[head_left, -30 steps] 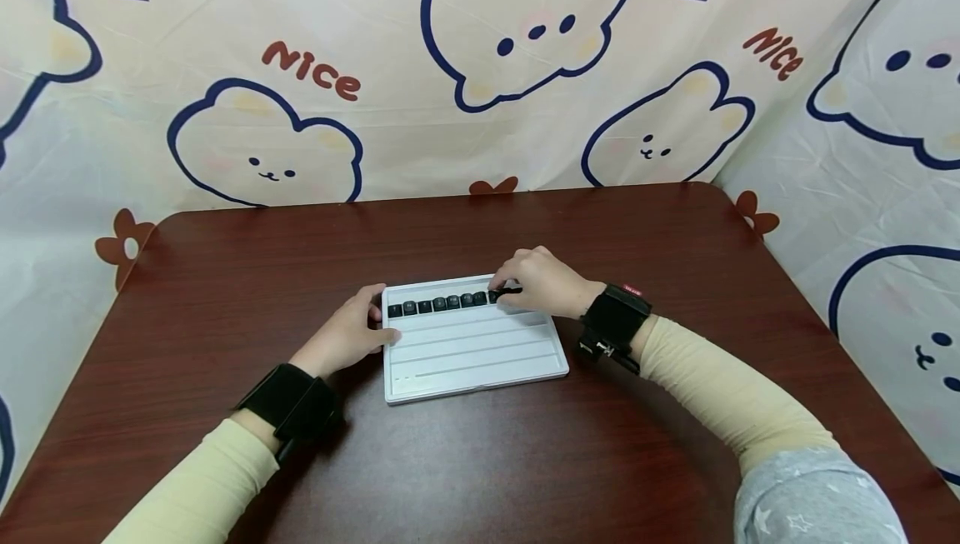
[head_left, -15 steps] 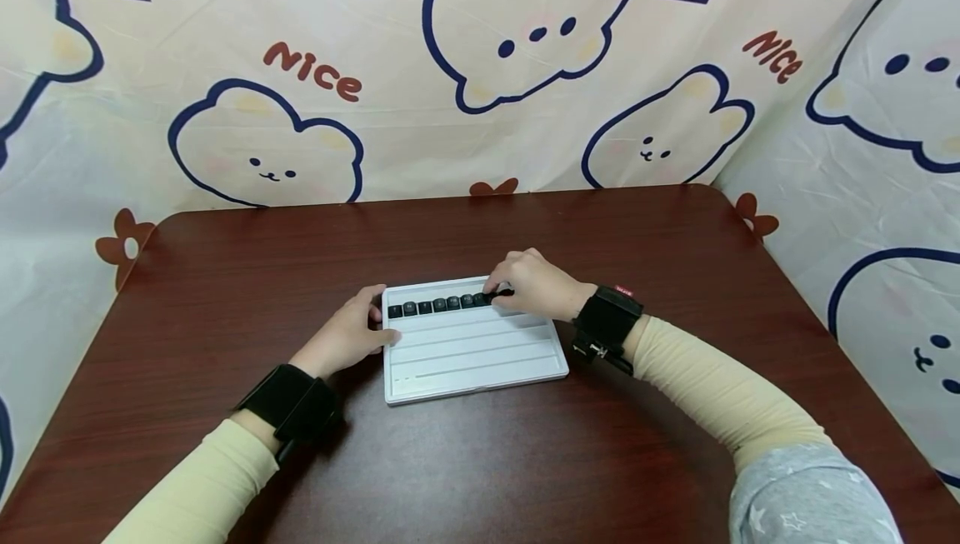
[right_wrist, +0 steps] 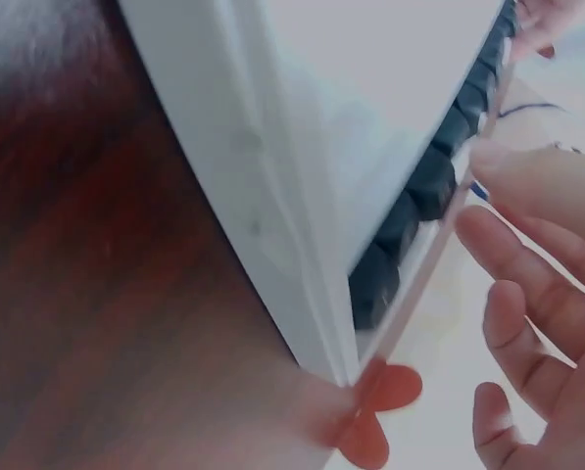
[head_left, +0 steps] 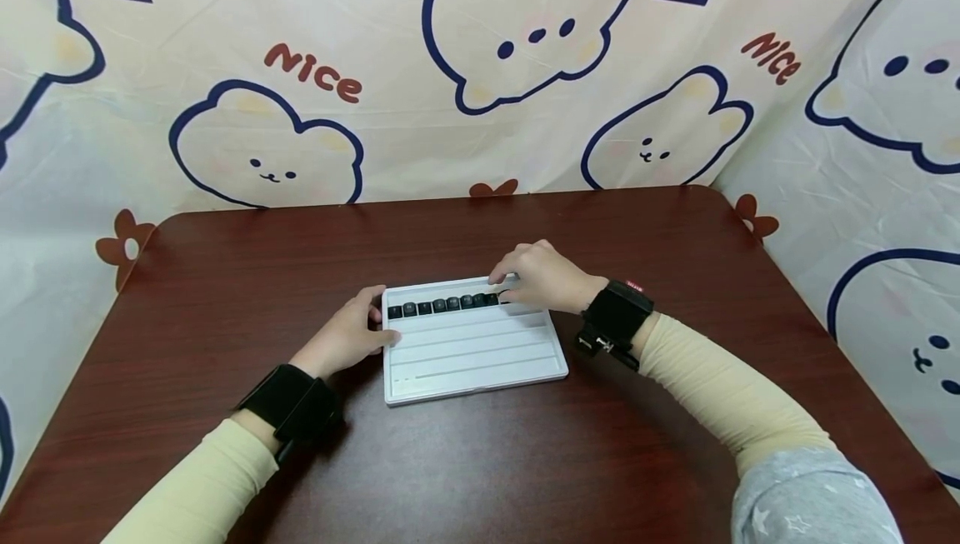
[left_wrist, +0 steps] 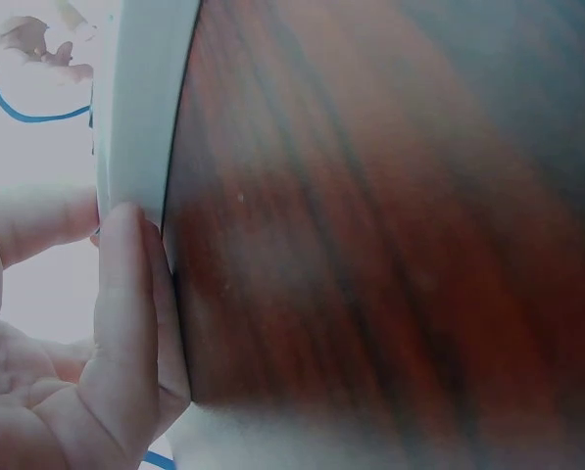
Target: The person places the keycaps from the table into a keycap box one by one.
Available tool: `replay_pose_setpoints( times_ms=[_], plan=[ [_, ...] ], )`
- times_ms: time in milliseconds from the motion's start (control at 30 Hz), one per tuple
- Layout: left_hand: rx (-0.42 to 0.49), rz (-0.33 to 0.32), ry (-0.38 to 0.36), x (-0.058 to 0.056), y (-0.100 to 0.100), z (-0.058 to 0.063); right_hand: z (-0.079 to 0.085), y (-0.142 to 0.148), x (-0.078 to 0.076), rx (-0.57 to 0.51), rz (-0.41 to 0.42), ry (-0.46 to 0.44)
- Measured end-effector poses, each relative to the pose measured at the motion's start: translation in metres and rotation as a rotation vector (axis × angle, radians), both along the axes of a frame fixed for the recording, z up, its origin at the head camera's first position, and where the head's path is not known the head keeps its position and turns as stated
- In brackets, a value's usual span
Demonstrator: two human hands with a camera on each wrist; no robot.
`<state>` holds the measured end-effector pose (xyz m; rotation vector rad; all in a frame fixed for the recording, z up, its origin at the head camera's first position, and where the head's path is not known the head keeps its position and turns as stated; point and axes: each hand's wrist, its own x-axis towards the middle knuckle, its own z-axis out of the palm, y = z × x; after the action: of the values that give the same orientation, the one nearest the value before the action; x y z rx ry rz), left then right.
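A white ridged tray (head_left: 472, 352) lies on the table, with a row of black keycaps (head_left: 439, 305) in its far groove. At its left edge, my left hand (head_left: 348, 331) grips the rim, thumb on top. In the left wrist view the left hand's fingers (left_wrist: 125, 284) press along the tray's side wall (left_wrist: 140, 108). My right hand (head_left: 551, 277) hovers at the right end of the row and partly covers it in the head view. The right wrist view shows the right hand (right_wrist: 547, 284) with thumb and fingers apart, beside the keycaps (right_wrist: 429, 186), nothing held.
The tray rests on a dark brown wooden table (head_left: 480, 469). Behind and to the right hangs a pale curtain (head_left: 420, 144) with cartoon outlines. Each wrist wears a black band (head_left: 617, 315).
My right hand shifts slightly left, then back right and up, its thumb and index finger spreading apart near the row's right end. The left hand and the tray stay in place.
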<state>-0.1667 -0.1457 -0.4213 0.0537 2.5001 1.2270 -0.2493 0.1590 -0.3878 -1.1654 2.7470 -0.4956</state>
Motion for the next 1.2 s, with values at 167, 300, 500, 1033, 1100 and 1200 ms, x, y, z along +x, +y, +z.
replay_pose_setpoints(
  times_ms=[167, 300, 500, 1033, 1100, 1200],
  plan=[
    [-0.003, -0.005, 0.008, -0.001, -0.001, 0.000, 0.003, 0.005, -0.005, 0.021, -0.002, -0.001],
    [-0.005, -0.005, 0.006, -0.002, -0.002, 0.000, 0.004, -0.002, -0.005, 0.029, 0.014, -0.010],
    [-0.020, 0.001, 0.003, -0.001, -0.002, -0.002, 0.000, -0.018, -0.002, 0.064, 0.049, -0.013],
    [-0.023, -0.003, 0.010, -0.001, -0.001, 0.000, -0.006, -0.021, 0.001, 0.048, 0.076, -0.001],
    [-0.023, 0.000, 0.007, 0.000, -0.001, 0.000, -0.006, -0.021, 0.001, 0.051, 0.076, 0.000],
    [-0.027, 0.003, 0.002, 0.001, 0.000, -0.001, -0.008, -0.021, 0.002, 0.051, 0.064, -0.012]
  ],
)
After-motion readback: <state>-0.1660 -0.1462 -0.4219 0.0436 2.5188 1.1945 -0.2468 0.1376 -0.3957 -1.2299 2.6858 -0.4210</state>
